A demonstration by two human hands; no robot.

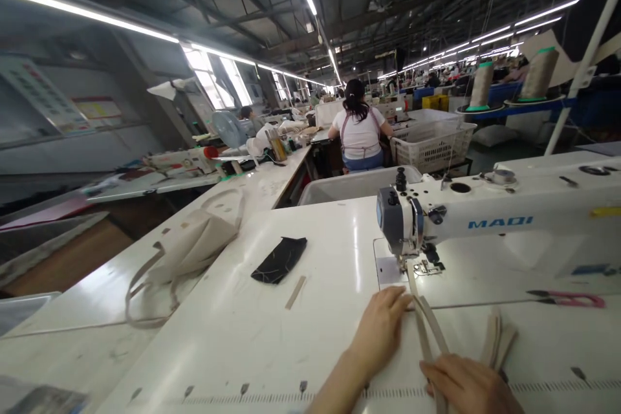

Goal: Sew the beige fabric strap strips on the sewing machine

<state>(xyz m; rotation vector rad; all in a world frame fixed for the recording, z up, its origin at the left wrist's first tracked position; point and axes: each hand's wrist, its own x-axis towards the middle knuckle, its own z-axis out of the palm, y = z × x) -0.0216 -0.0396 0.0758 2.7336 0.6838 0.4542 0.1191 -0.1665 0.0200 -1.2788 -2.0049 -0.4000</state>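
Observation:
Two beige fabric strips run from under the presser foot of a white sewing machine toward me. My left hand lies just in front of the needle area, its fingertips closed at the edge of the strips. Lower down, my right hand grips the strips between thumb and fingers. Beside it on the right lies a small bunch of beige strips, partly hidden behind that hand. Pink-handled thread snips rest farther right, below the machine arm.
A black fabric piece and a short beige scrap lie left of the machine. A beige fabric item with straps sits on the left side table. Ahead, a person sits beside a white basket. Thread cones stand at right.

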